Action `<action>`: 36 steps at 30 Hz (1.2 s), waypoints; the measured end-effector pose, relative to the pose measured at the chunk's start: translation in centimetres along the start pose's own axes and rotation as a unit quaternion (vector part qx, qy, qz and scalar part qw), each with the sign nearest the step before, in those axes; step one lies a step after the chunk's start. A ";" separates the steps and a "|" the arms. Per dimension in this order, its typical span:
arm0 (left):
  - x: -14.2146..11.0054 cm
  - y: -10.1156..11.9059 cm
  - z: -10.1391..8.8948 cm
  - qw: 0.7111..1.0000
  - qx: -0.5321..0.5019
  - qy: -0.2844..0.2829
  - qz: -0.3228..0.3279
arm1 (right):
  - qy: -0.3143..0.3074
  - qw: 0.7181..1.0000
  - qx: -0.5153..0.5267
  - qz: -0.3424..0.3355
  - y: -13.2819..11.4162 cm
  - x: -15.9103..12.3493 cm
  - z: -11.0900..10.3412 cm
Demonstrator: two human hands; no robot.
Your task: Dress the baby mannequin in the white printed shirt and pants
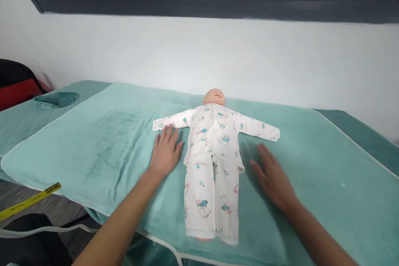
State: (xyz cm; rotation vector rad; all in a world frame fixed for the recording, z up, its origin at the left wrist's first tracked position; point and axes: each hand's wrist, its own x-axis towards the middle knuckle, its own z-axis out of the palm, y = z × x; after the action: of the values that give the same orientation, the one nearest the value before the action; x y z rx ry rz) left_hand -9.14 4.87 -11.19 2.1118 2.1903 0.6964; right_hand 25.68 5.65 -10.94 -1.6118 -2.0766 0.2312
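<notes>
A baby doll (214,96) lies on its back on a green blanket (90,133), head toward the wall and arms spread. It wears a white printed long-sleeved top (215,133) and matching trousers (202,199). The sleeve ends cover its hands; a bit of one foot shows below a trouser leg. My left hand (165,151) is open, palm down, its fingertips at the lower edge of the left sleeve. To the right of the doll's body, my right hand (274,178) is open and slightly blurred, just above the blanket, holding nothing.
A white wall (156,50) and a dark-framed window (199,2) stand behind the bed. At the far left is a red and black item (20,91). A yellow strip (31,201) and a pale cable (46,229) are at the lower left, near the bed's edge.
</notes>
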 end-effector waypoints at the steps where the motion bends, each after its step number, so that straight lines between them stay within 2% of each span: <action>1: 0.6 -0.8 -0.2 0.999 0.032 0.007 -0.034 | 0.032 0.999 -0.020 0.039 1.3 1.1 -0.3; 3: 2.0 -2.2 -0.6 0.993 0.070 0.004 -0.093 | 0.060 0.990 -0.063 0.114 3.4 3.4 -0.8; 5: 3.3 -3.2 -0.7 0.989 0.082 -0.010 -0.124 | 0.044 0.980 -0.114 0.159 4.5 5.3 -1.0; 7: 4.2 -3.6 -0.6 0.987 0.082 -0.013 -0.135 | 0.017 0.973 -0.158 0.167 4.8 6.8 -0.9; 10: 4.7 -3.7 -0.2 0.987 0.072 0.014 -0.143 | 0.005 0.969 -0.188 0.161 4.5 8.2 -0.5; 14: 4.4 -3.5 -0.2 0.987 0.040 0.064 -0.145 | 0.026 0.968 -0.181 0.173 4.2 8.7 0.0; 17: 3.9 -3.3 -0.9 0.983 -0.003 0.111 -0.146 | 0.058 0.970 -0.173 0.160 3.8 8.0 0.0; 20: 2.1 -2.3 -1.6 0.974 -0.108 0.142 -0.140 | 0.065 0.984 -0.142 0.091 2.6 6.0 0.1; 22: -0.2 -1.0 -1.8 0.958 -0.212 0.135 -0.138 | 0.044 0.994 -0.093 0.022 1.3 3.7 0.3; 25: -5.4 2.0 -1.5 0.923 -0.353 0.093 -0.123 | 0.016 0.998 0.005 -0.052 -1.5 -1.0 0.8; 27: -9.6 4.2 -1.4 0.906 -0.413 0.037 -0.084 | 0.005 0.995 0.074 -0.071 -3.6 -4.8 1.2; 29: -13.5 6.2 -1.3 0.910 -0.412 0.006 -0.041 | 0.014 0.987 0.145 -0.071 -5.6 -8.5 1.6; 32: -17.6 8.3 -1.5 0.920 -0.391 0.005 0.014 | 0.015 0.972 0.215 -0.095 -8.1 -12.9 2.4; 36: -19.0 9.5 -1.4 0.936 -0.348 0.055 0.023 | 0.079 0.965 0.244 -0.045 -10.0 -15.1 3.2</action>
State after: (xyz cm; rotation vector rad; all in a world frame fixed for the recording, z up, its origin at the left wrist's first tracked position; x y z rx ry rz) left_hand 1.02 -13.80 -12.23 1.7705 1.5754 1.3689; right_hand 18.26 -10.91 -13.65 -1.1945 -1.7862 0.5194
